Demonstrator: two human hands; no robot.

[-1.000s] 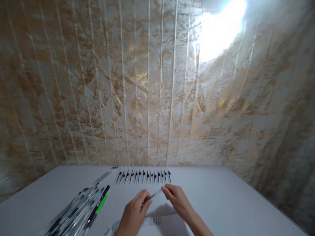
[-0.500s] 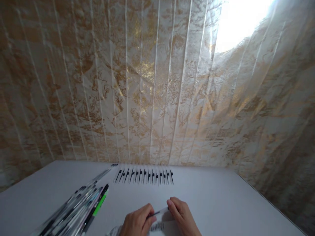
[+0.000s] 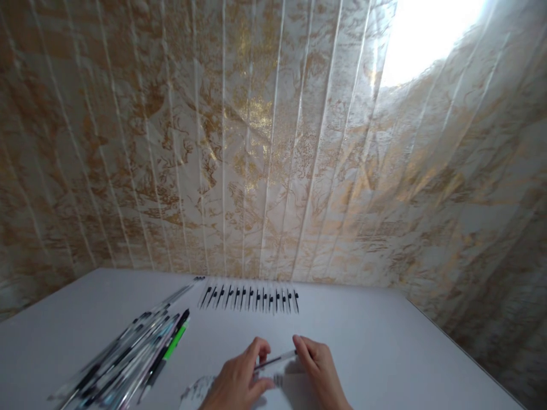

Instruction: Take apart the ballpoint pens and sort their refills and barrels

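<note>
My right hand pinches the right end of a slim pen refill between thumb and fingers. The refill is dark toward the left and clear toward the right, and it lies slantwise between my hands. My left hand has thumb and index finger apart around its left end; whether a finger touches it I cannot tell. Under both hands is a white sheet of paper with black marks, partly covered by the hands.
A heap of pens and refills lies at the left, a green and black pen along its right edge. Several thin clear sticks with black parts stand in a row at the back of the white table. Behind hangs a patterned curtain.
My left thumb and index finger have spread apart from their pinch on the refill, showing more of it. My right hand keeps hold of its end. The view has tilted slightly.
</note>
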